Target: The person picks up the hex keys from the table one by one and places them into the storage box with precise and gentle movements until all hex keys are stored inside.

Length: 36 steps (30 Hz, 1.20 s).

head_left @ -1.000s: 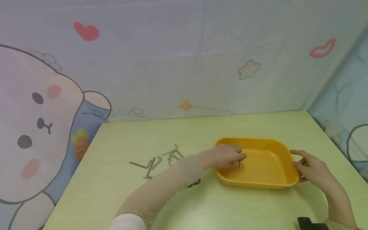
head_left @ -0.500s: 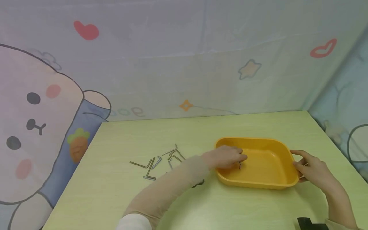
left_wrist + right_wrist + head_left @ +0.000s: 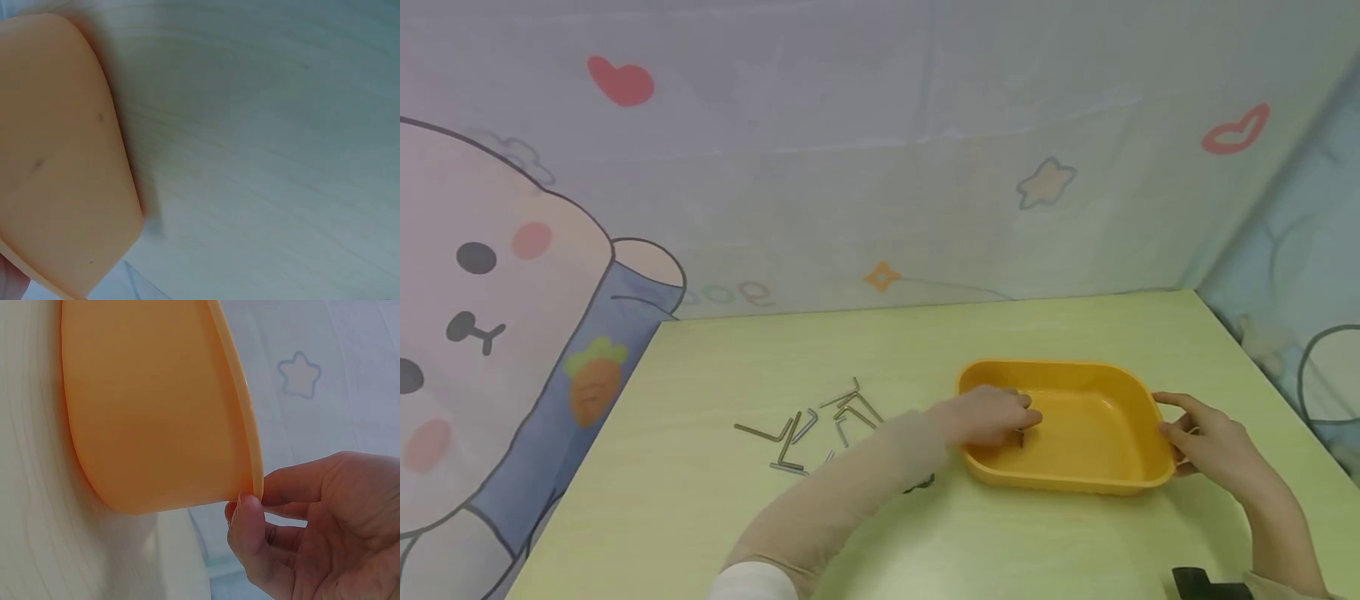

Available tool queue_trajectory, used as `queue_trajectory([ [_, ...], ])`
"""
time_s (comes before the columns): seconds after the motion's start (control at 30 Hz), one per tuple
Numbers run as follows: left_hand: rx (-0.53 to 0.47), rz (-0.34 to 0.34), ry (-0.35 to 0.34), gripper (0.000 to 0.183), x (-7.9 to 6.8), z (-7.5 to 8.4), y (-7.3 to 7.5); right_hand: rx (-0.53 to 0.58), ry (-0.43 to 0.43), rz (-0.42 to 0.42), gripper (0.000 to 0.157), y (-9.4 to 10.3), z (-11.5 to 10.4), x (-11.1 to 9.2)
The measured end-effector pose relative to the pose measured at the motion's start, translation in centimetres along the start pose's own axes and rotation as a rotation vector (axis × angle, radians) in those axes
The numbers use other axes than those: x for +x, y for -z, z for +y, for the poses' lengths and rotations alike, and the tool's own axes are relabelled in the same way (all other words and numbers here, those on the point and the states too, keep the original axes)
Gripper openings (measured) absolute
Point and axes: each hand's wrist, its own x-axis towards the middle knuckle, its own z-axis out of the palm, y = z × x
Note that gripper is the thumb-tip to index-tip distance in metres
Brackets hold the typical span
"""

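In the head view a yellow tray (image 3: 1097, 433) with raised walls stands on the right part of the table. My left hand (image 3: 988, 415) reaches over its left wall, fingers curled round a hex key (image 3: 1022, 437); only a short end of the key shows below the fingers, inside the tray. At the opposite end my right hand (image 3: 1213, 442) pinches the tray's rim. The right wrist view has the thumb (image 3: 247, 522) pressed on the rim's corner, with the other fingers behind. Mostly the tray's outer wall (image 3: 62, 144) fills the left side of the left wrist view.
Several loose hex keys (image 3: 805, 425) lie scattered on the table left of the tray, some overlapping. My left sleeve (image 3: 865, 475) passes close by them and hides part of the table. A printed cloth (image 3: 820, 167) hangs behind the table.
My left hand stays in the tray and has sunk slightly, the hex key's end a little lower. The left forearm has shifted right, showing more of the loose keys. The right hand keeps its hold.
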Motion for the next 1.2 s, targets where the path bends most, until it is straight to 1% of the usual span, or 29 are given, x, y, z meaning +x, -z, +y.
queue_trajectory([
  [0.3,0.051,0.024,-0.002,0.014,0.3,0.4,-0.6,0.018,-0.006,-0.01,0.05,-0.1,0.3,-0.1],
  [0.67,0.031,0.02,0.008,0.012,0.3,0.5,-0.6,0.012,-0.013,-0.006,0.049,-0.2,0.2,-0.1],
  [0.77,0.0,0.011,0.03,0.014,0.1,0.6,-0.2,0.014,-0.008,-0.006,0.049,-0.1,0.3,0.0],
  [0.83,-0.037,0.006,0.051,0.016,-0.1,0.5,0.1,0.017,-0.008,-0.009,0.05,-0.1,0.2,0.0],
  [0.97,-0.109,0.019,0.095,0.028,-0.8,0.1,1.1,0.017,-0.007,-0.013,0.05,-0.1,0.1,0.0],
  [1.03,-0.126,0.035,0.109,0.029,-1.1,0.0,1.7,0.013,-0.007,-0.013,0.05,-0.1,0.1,0.0],
  [1.07,-0.13,0.042,0.111,0.028,-1.3,-0.1,1.9,0.012,-0.008,-0.012,0.05,0.0,0.0,0.0],
  [1.2,-0.119,0.071,0.133,0.014,-2.1,-0.1,2.6,0.013,-0.008,-0.012,0.05,0.1,0.0,0.0],
])
